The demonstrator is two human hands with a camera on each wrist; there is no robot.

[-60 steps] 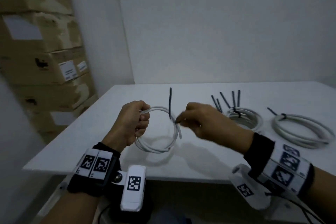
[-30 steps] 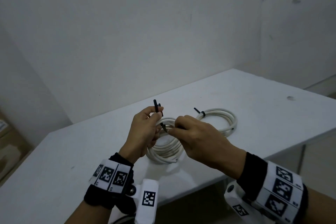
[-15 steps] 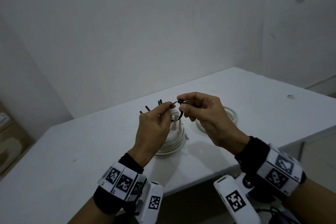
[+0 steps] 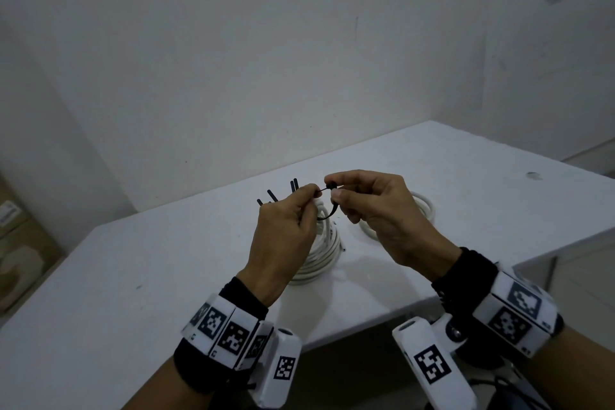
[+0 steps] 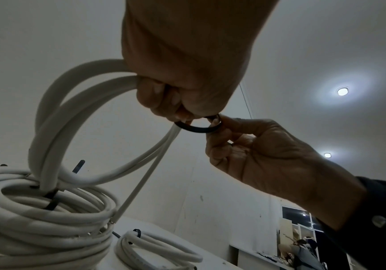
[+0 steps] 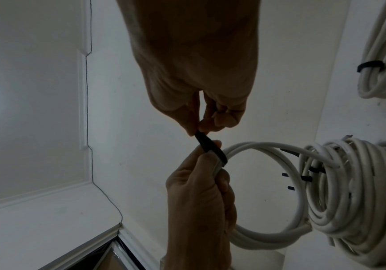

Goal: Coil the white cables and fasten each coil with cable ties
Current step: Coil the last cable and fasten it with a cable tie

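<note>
Left hand (image 4: 286, 230) grip grasping cable coil (image 5: 55, 109); right hand (image 4: 376, 210) pinching tie (image 5: 196, 128)

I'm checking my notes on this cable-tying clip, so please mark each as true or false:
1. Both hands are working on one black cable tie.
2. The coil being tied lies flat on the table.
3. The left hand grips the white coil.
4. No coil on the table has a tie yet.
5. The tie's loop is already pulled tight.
1. True: the left hand and right hand both pinch the black cable tie.
2. False: the white coil is held up above the table.
3. True.
4. False: a tied coil already carries a black tie.
5. False: the loop hangs open around the strands.
</note>
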